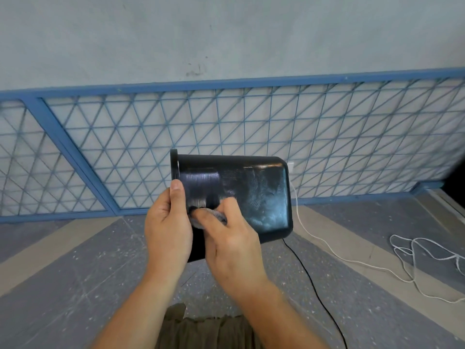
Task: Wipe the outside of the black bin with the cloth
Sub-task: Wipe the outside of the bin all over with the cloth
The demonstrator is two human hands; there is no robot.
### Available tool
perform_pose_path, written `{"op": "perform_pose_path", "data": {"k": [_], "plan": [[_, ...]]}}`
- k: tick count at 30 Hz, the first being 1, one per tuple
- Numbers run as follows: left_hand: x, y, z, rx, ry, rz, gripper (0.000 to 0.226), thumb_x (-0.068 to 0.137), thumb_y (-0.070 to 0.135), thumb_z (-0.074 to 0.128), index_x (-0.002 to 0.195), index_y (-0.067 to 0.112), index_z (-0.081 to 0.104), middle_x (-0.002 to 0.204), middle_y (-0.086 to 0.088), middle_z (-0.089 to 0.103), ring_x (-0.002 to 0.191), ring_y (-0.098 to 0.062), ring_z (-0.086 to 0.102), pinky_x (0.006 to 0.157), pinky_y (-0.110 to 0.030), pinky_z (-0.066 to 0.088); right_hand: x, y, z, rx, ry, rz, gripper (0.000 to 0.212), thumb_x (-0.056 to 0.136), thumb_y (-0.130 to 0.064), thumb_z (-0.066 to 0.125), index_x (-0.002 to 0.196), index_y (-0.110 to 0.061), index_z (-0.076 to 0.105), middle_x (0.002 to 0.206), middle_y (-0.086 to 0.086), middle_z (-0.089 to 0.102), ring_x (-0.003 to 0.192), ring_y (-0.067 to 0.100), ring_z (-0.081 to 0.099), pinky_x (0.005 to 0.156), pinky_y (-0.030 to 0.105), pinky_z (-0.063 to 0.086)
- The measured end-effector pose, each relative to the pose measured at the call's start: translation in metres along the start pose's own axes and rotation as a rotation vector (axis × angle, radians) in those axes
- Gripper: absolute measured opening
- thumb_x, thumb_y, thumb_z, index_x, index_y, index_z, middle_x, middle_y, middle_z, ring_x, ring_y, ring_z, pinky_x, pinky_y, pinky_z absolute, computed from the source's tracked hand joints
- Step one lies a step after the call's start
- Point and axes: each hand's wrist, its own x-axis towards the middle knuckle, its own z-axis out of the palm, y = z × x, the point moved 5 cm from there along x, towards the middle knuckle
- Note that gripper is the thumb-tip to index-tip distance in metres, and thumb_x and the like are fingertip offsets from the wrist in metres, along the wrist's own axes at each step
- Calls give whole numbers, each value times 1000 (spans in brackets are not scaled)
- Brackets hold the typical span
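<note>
Gleaming black bin (254, 197), blue railing (226, 83) (speckled floor (75, 273)).

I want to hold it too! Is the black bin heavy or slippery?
Probably light: the left hand holds the bin up in the air. Likely stiff, since its side looks flat under the pressing cloth. Its shiny side may be slippery.

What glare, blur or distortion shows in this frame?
Head view: the bin shows glare streaks on its glossy side; the right hand and cloth are slightly motion-blurred, the left hand sharper; the mesh stretches and softens toward the right edge; lighting is even, without hard shadows.
</note>
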Motion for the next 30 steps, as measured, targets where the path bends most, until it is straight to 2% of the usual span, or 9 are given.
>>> {"op": "perform_pose_path", "data": {"k": [4,8,13,16,18,21,23,25,30], "plan": [[-4,-3,-3,53,0,43,56,108,59,43,91,13,70,88,-21,70,88,-40,67,83,-61,55,29,1,-7,-13,44,6,24,97,-19,59,118,-28,67,100,0,45,75,24,56,50,43,53],[-8,-2,-3,69,5,51,59,107,60,42,92,10,68,87,-28,65,85,-45,63,78,-62,53,66,5,-15,-33,118,30,28,95,-22,53,117,-25,69,102,1,47,74,23,57,50,42,53],[3,0,-8,78,35,50,57,107,60,42,89,13,69,85,-23,68,83,-40,65,78,-59,55,36,4,-6,-41,100,-24,25,97,-18,52,116,-25,67,100,1,45,74,23,54,50,42,52],[9,-2,-12,89,66,41,54,108,58,42,88,17,71,84,-12,73,82,-28,69,80,-53,58,2,4,2,-19,42,-30,26,98,-16,52,118,-25,66,99,-3,41,75,17,50,50,41,52],[8,-4,-12,120,74,54,53,109,54,41,88,15,70,84,-13,72,81,-25,67,79,-51,55,2,7,2,-23,35,-21,27,98,-17,51,119,-25,66,99,-4,42,75,16,51,49,41,53],[1,-4,-11,158,55,81,51,109,52,40,87,16,69,81,-12,70,74,-20,64,70,-45,52,32,14,-9,-28,83,-6,24,97,-17,55,116,-24,69,100,-1,47,77,20,56,52,42,54],[-3,-5,-11,159,38,76,49,109,52,40,87,20,71,79,-3,71,74,-13,65,65,-36,49,56,20,-17,-39,131,26,25,95,-12,59,115,-23,71,101,1,49,78,23,58,54,44,55],[-4,-2,-10,150,39,73,47,109,51,40,88,23,71,81,5,72,76,-8,66,67,-31,50,70,24,-23,-47,163,43,27,93,-9,60,115,-21,71,101,2,50,79,25,59,55,46,55],[9,2,-11,103,89,81,55,109,53,42,84,10,66,79,-16,67,72,-21,62,68,-34,48,32,20,-13,-48,127,-24,26,96,-11,54,117,-21,67,101,1,46,78,21,56,54,44,55]]}}
